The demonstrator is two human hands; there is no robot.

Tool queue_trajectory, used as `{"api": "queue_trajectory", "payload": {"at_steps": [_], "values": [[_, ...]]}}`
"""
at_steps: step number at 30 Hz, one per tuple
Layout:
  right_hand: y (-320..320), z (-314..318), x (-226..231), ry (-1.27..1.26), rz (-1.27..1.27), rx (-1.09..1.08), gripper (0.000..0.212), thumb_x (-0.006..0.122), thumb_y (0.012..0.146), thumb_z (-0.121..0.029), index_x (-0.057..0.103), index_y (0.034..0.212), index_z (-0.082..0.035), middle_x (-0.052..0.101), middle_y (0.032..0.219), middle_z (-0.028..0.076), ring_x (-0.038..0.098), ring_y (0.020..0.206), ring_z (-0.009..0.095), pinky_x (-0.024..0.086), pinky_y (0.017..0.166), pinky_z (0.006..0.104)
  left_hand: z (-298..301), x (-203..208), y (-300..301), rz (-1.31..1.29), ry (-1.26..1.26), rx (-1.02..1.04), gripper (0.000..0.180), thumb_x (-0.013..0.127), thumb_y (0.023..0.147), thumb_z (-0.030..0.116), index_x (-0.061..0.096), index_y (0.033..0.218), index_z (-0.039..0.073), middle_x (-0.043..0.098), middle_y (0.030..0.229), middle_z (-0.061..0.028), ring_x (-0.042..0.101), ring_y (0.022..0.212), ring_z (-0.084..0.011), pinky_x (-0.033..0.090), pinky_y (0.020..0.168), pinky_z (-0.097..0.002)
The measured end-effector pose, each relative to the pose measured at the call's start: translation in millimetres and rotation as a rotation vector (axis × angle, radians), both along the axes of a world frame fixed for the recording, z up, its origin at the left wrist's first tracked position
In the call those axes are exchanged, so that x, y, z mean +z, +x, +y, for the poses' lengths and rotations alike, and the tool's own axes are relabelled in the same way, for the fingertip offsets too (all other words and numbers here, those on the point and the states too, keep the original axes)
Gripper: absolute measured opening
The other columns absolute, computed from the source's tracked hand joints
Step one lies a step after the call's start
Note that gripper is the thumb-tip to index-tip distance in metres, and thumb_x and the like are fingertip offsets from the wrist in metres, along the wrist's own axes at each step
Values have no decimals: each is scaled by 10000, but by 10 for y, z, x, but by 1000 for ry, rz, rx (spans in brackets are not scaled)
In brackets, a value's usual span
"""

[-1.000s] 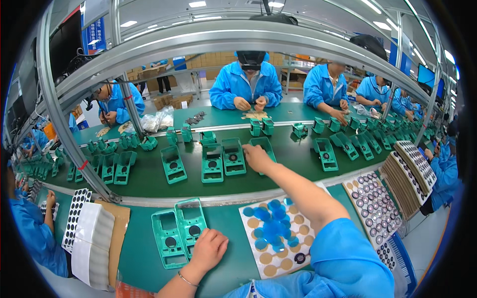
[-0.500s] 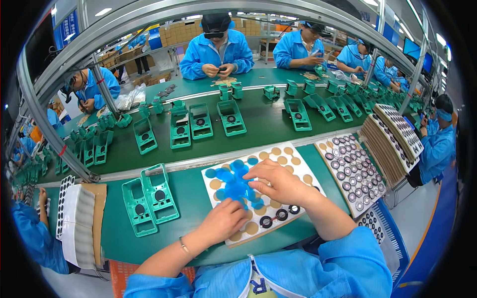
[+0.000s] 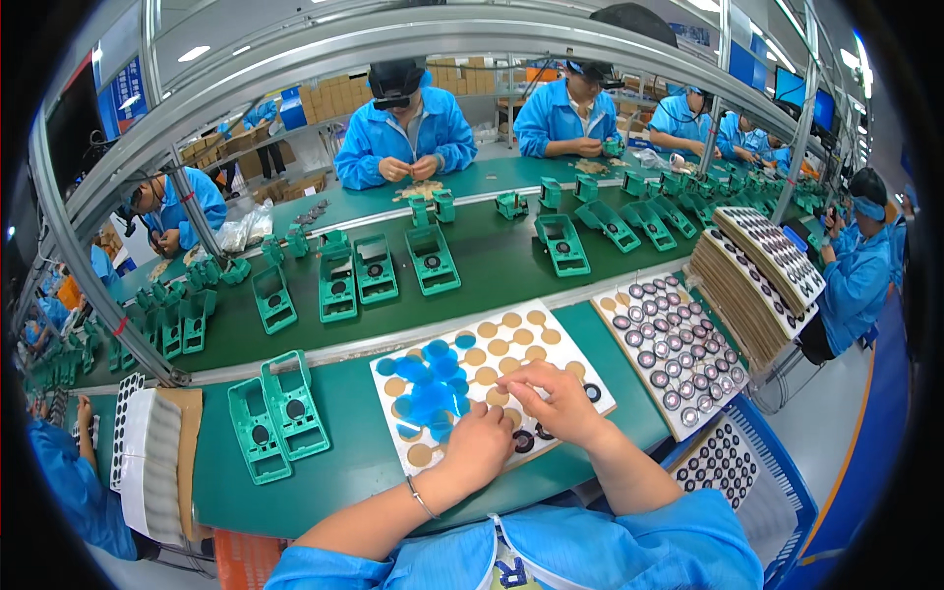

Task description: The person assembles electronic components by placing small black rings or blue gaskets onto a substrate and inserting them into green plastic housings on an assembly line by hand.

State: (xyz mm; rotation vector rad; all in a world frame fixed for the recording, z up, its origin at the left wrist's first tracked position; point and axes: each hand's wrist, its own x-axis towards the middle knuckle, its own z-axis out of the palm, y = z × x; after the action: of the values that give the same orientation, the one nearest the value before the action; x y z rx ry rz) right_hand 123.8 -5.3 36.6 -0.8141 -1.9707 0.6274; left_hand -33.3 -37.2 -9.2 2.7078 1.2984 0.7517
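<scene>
A white board (image 3: 571, 344) with rows of tan round pads (image 3: 511, 320) lies on the green bench in front of me. On its left part rests a cluster of translucent blue discs (image 3: 433, 385), touched by neither hand. My left hand (image 3: 479, 447) is low over the board's middle, fingers bent and close together, beside the black ring-shaped parts (image 3: 523, 442). My right hand (image 3: 556, 401) hovers just to the right, thumb and forefinger pinched over the tan pads. What either hand's fingers hold, if anything, is too small or hidden to make out.
Two green plastic housings (image 3: 295, 405) lie left of the board. A board of round parts (image 3: 678, 359) and stacked boards (image 3: 737, 285) stand right, above a blue crate (image 3: 787, 472). Beyond runs a belt (image 3: 472, 275) carrying green housings. Co-workers (image 3: 403, 128) sit opposite; a metal frame arches overhead.
Both hands have left the blue discs, which now lie uncovered. They have moved toward the board's near middle, and the right fingers have come together. The whole view has shifted slightly.
</scene>
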Motion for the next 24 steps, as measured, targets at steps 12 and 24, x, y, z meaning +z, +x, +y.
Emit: {"api": "queue_trajectory", "payload": {"at_steps": [12,24], "values": [[117,45,18,-229,55,-16,183,556,892,-97,618,1038,-6,653,929,77,610,931,162,476,799,272,7,92,-105,-153,-486,185,55,603,732,95,606,767,52,616,780,-130,606,773,-228,494,645,-338],[-503,444,-147,-1382,360,510,381,440,961,-339,515,1058,21,600,1027,207,622,989,272,539,791,366,175,336,-1047,-1342,-777,-119,59,517,894,81,474,877,45,582,900,-112,577,770,-169,479,682,-289]]}}
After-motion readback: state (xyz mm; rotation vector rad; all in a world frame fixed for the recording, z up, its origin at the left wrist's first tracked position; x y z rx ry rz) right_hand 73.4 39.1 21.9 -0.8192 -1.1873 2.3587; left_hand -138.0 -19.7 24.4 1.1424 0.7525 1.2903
